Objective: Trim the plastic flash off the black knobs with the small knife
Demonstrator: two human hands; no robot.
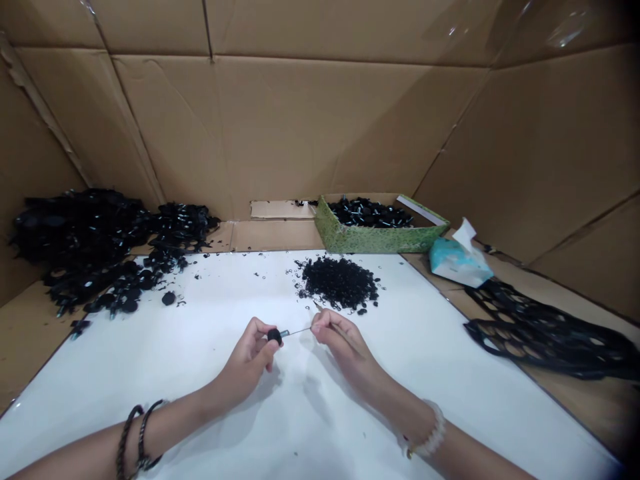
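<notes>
A black round knob with a metal stud (275,337) is pinched between the thumb and fingers of my left hand (253,350), stud pointing right. My right hand (337,337) is closed around a slim tool (345,335) with a brownish handle; its exact kind is unclear. From my right fingertips, a thin metal shaft (300,330) reaches left to the end of the stud. Both hands are over the white tabletop (240,420). Just beyond my right hand lies a heap of small black rings (341,283).
On the left are piled black knobs and scraps (85,240), with a loose black disc (169,298) nearer. A green box (380,240) of studded black parts stands at the back. At right are a tissue pack (457,260) and black perforated sheets (550,333). Cardboard walls (320,127) enclose the table.
</notes>
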